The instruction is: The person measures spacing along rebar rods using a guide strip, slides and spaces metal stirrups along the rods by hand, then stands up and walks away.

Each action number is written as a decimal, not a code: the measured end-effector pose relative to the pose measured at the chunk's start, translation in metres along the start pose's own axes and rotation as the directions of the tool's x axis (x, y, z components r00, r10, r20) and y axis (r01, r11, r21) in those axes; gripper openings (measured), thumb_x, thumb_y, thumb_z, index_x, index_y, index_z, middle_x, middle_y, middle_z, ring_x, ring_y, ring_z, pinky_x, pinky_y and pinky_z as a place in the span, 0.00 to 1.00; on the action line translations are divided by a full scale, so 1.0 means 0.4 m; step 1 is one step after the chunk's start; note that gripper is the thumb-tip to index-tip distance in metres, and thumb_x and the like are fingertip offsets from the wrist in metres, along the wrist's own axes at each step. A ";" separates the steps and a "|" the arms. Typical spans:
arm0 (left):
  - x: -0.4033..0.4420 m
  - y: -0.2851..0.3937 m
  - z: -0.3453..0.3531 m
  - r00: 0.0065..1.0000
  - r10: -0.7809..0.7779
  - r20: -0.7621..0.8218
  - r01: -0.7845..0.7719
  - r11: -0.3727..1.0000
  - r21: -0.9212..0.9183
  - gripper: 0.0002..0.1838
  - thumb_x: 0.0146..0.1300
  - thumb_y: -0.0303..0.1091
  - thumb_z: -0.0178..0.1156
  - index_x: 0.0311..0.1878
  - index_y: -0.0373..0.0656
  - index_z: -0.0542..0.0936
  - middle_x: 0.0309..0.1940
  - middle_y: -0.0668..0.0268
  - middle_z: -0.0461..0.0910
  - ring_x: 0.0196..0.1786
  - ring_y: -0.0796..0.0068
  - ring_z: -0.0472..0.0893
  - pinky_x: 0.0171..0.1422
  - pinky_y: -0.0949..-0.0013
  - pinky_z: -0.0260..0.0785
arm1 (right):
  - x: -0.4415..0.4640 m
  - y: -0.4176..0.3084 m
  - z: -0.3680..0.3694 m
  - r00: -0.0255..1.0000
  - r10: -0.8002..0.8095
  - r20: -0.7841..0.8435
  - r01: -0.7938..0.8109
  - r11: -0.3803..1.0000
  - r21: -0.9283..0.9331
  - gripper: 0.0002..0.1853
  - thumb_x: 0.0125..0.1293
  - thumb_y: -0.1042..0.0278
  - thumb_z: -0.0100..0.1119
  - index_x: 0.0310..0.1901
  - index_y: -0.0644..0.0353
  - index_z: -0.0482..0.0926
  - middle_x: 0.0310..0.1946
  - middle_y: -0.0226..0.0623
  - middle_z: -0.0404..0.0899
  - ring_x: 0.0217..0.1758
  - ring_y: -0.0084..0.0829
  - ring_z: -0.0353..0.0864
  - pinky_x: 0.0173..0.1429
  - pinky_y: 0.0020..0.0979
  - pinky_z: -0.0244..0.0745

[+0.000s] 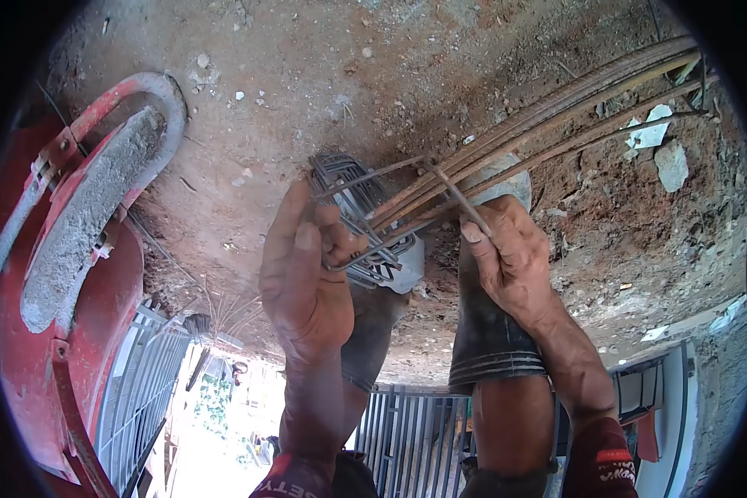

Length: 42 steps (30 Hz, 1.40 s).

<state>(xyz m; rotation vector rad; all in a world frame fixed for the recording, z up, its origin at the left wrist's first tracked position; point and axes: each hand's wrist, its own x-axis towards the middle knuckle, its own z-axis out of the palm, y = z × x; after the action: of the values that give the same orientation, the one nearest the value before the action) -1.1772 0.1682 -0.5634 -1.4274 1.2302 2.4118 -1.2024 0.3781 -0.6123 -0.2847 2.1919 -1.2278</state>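
My left hand (307, 270) has its fingers closed on the left side of a bent steel stirrup (380, 175). My right hand (510, 253) pinches the same stirrup at its right side, between thumb and fingers. The stirrup appears to ring the near ends of several rusty rebars (506, 133), which run off to the upper right. Just beyond my left hand lies a bundle of grey stirrups (340, 166), partly hidden by the fingers. Beneath it shows something whitish with dark markings (407, 270), perhaps a bag.
A red wheelbarrow (124, 266) with a cement-crusted wheel (91, 216) lies at the left. Dark boots (498, 332) stand close below my hands. Pale stone pieces (671, 164) lie on the dirt at right. Metal bars (411, 432) show at the bottom.
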 end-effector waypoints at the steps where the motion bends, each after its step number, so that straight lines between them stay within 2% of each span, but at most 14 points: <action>1: -0.005 -0.014 0.019 0.993 0.083 -0.083 -0.070 0.986 0.152 0.21 0.72 0.29 0.47 0.64 0.30 0.65 0.42 0.61 0.79 0.38 0.76 0.79 0.45 0.66 0.73 | 0.009 -0.005 -0.012 0.999 -0.025 -0.028 0.025 1.000 -0.002 0.10 0.57 0.75 0.64 0.41 0.64 0.78 0.34 0.41 0.76 0.31 0.37 0.81 0.33 0.35 0.79; 3: -0.010 -0.022 0.013 0.973 0.171 -0.156 -0.117 0.945 0.304 0.21 0.72 0.29 0.47 0.64 0.29 0.64 0.42 0.61 0.80 0.38 0.75 0.79 0.47 0.65 0.74 | 0.029 -0.018 -0.031 0.990 -0.113 -0.087 0.112 0.993 -0.023 0.12 0.56 0.76 0.64 0.43 0.65 0.77 0.37 0.42 0.75 0.31 0.35 0.82 0.31 0.33 0.79; 6: -0.004 -0.014 -0.052 0.992 0.053 0.119 -0.083 0.960 0.267 0.20 0.71 0.30 0.48 0.62 0.29 0.67 0.44 0.57 0.80 0.41 0.74 0.80 0.51 0.64 0.74 | 0.036 -0.056 -0.041 0.989 -0.143 0.029 0.144 0.989 -0.019 0.16 0.53 0.78 0.64 0.45 0.63 0.76 0.34 0.39 0.74 0.30 0.34 0.81 0.31 0.32 0.80; 9: -0.001 -0.005 -0.059 0.961 -0.155 -0.230 0.262 0.782 0.566 0.19 0.71 0.32 0.50 0.59 0.28 0.71 0.45 0.55 0.80 0.45 0.71 0.80 0.56 0.64 0.72 | 0.037 -0.092 -0.040 0.965 -0.190 0.179 0.210 0.973 -0.097 0.19 0.51 0.72 0.62 0.47 0.61 0.76 0.32 0.35 0.73 0.29 0.31 0.80 0.30 0.31 0.80; 12: 0.011 -0.008 -0.008 0.967 0.102 -0.234 0.098 0.697 0.711 0.19 0.71 0.33 0.51 0.58 0.29 0.74 0.47 0.54 0.80 0.49 0.70 0.80 0.57 0.66 0.71 | 0.060 -0.124 -0.044 0.932 -0.219 0.288 0.297 0.918 -0.262 0.19 0.52 0.66 0.60 0.47 0.60 0.77 0.31 0.32 0.71 0.30 0.26 0.76 0.28 0.28 0.77; 14: 0.043 0.002 0.023 0.935 0.351 0.052 -0.154 0.270 0.951 0.19 0.71 0.33 0.52 0.58 0.30 0.74 0.49 0.54 0.79 0.52 0.70 0.79 0.59 0.69 0.70 | 0.058 -0.132 -0.039 0.918 -0.212 0.334 0.326 0.884 -0.335 0.19 0.52 0.66 0.59 0.47 0.59 0.77 0.30 0.31 0.69 0.32 0.25 0.73 0.28 0.27 0.75; 16: 0.099 0.011 0.056 0.947 0.308 0.090 -0.185 0.297 0.937 0.19 0.71 0.34 0.53 0.58 0.31 0.75 0.51 0.53 0.79 0.54 0.71 0.77 0.60 0.71 0.68 | 0.047 -0.125 -0.020 0.926 -0.212 0.313 0.318 0.884 -0.342 0.19 0.52 0.66 0.60 0.48 0.59 0.77 0.30 0.31 0.68 0.32 0.25 0.72 0.28 0.27 0.75; 19: 0.181 -0.012 0.088 0.977 -0.095 0.192 -0.116 0.515 0.849 0.17 0.69 0.38 0.54 0.53 0.33 0.78 0.46 0.53 0.81 0.50 0.68 0.79 0.56 0.69 0.69 | 0.035 -0.113 -0.014 0.934 -0.213 0.287 0.306 0.892 -0.333 0.22 0.52 0.65 0.60 0.50 0.60 0.77 0.31 0.32 0.67 0.34 0.26 0.71 0.29 0.27 0.75; 24: 0.257 -0.048 0.113 0.866 -0.311 0.391 -0.331 0.227 0.916 0.19 0.70 0.39 0.52 0.54 0.33 0.78 0.42 0.55 0.83 0.44 0.72 0.80 0.49 0.72 0.72 | 0.035 -0.101 -0.029 0.954 -0.169 0.249 0.210 0.966 -0.149 0.27 0.55 0.56 0.65 0.54 0.62 0.75 0.36 0.36 0.67 0.39 0.33 0.70 0.36 0.31 0.76; 26: 0.284 -0.053 0.123 0.803 -0.537 0.258 -0.104 0.301 0.948 0.20 0.69 0.39 0.52 0.54 0.33 0.78 0.39 0.56 0.83 0.39 0.72 0.81 0.44 0.71 0.73 | 0.025 -0.092 -0.025 0.958 -0.163 0.235 0.198 0.971 -0.135 0.28 0.54 0.55 0.66 0.55 0.62 0.75 0.38 0.36 0.67 0.40 0.33 0.70 0.37 0.31 0.76; 34: 0.300 -0.074 0.135 0.787 -0.575 0.225 -0.057 0.295 0.954 0.17 0.64 0.36 0.55 0.48 0.33 0.81 0.37 0.55 0.84 0.38 0.71 0.82 0.44 0.69 0.73 | 0.003 -0.036 -0.009 0.988 -0.151 -0.036 0.155 0.965 0.211 0.27 0.55 0.64 0.69 0.55 0.64 0.72 0.42 0.40 0.66 0.34 0.31 0.71 0.35 0.29 0.74; 36: 0.292 -0.077 0.137 0.795 -0.560 0.233 -0.054 0.318 0.947 0.16 0.64 0.35 0.55 0.48 0.33 0.81 0.37 0.55 0.84 0.38 0.71 0.82 0.44 0.69 0.74 | 0.004 -0.029 -0.007 0.895 0.277 -0.349 -0.112 0.898 0.425 0.23 0.61 0.69 0.66 0.53 0.68 0.70 0.44 0.39 0.66 0.34 0.24 0.72 0.35 0.26 0.75; 38: 0.285 -0.077 0.142 0.811 -0.562 0.159 0.049 0.337 0.940 0.15 0.64 0.34 0.54 0.48 0.34 0.82 0.37 0.56 0.84 0.38 0.73 0.82 0.44 0.71 0.74 | 0.035 -0.035 -0.018 0.718 0.686 -0.119 -0.272 0.434 0.859 0.21 0.66 0.66 0.61 0.52 0.71 0.68 0.42 0.37 0.68 0.34 0.19 0.73 0.34 0.23 0.76; 42: 0.290 -0.083 0.128 0.818 -0.537 0.206 -0.011 0.343 0.939 0.15 0.65 0.33 0.53 0.49 0.35 0.81 0.36 0.57 0.85 0.38 0.74 0.82 0.44 0.71 0.74 | 0.044 0.018 -0.041 0.678 0.714 0.173 -0.434 0.199 0.879 0.24 0.66 0.63 0.61 0.53 0.74 0.67 0.34 0.33 0.70 0.27 0.16 0.74 0.26 0.20 0.77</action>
<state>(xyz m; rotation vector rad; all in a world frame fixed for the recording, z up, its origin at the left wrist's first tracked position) -1.2638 0.1890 -0.6595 -0.5082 1.5727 1.2083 -1.2255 0.3855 -0.6189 1.1602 1.2369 -1.7500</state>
